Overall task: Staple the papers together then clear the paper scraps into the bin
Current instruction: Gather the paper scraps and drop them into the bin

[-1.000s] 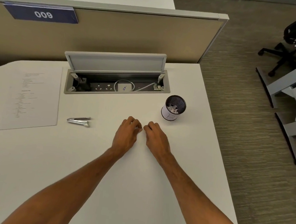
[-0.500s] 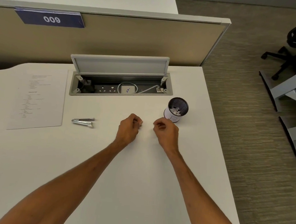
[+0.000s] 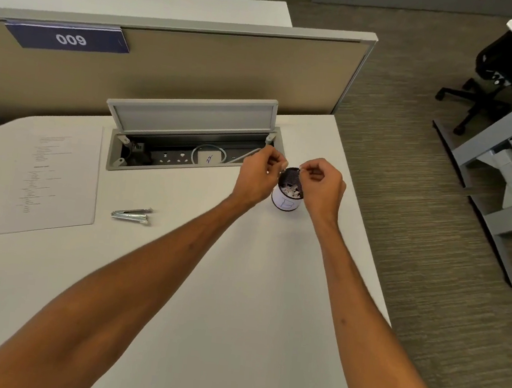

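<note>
Hovering over the bin (image 3: 285,204) holding scraps (image 3: 291,192), your left hand (image 3: 257,179) and right hand (image 3: 323,186) curl fingertips together; whether they pinch anything, cannot tell, too small.

Two bare forearms, uncovered from frame bottom to wrists. Bare left hand (image 3: 256,181) just left of the bin (image 3: 285,204), bare right hand (image 3: 324,188) just right of it. One small dark spot on each forearm. Tendon lines faint at the wrists.
</note>
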`<action>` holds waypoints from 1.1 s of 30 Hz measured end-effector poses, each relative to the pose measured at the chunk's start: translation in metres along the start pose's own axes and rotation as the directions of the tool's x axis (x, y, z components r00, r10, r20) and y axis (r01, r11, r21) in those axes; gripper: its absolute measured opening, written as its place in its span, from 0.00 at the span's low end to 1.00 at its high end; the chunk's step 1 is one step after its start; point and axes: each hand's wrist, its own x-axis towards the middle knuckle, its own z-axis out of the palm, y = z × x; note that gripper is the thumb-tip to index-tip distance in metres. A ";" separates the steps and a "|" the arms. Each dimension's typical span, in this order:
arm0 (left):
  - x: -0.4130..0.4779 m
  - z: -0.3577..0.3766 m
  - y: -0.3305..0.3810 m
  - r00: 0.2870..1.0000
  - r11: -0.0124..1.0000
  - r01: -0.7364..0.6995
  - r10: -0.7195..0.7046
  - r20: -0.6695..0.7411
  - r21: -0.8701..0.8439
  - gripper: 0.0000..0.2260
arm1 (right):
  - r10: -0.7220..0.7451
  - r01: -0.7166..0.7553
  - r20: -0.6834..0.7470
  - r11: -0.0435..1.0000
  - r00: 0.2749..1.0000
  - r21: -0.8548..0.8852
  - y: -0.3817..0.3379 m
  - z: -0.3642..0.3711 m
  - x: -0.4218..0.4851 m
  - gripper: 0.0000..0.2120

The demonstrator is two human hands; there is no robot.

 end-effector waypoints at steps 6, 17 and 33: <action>0.013 0.023 0.004 0.997 0.992 0.041 -0.049 0.059 0.121 0.05 | 0.047 -0.039 0.057 0.991 0.997 -0.127 0.006 0.004 0.012 0.06; 0.017 0.028 -0.004 0.992 0.970 0.037 -0.064 0.105 0.239 0.08 | 0.024 0.004 0.103 0.963 0.994 -0.269 0.016 0.007 0.012 0.06; 0.003 0.015 -0.010 0.988 0.983 0.100 -0.116 0.098 0.155 0.08 | -0.017 0.032 0.056 0.958 0.998 -0.284 0.022 0.007 -0.004 0.05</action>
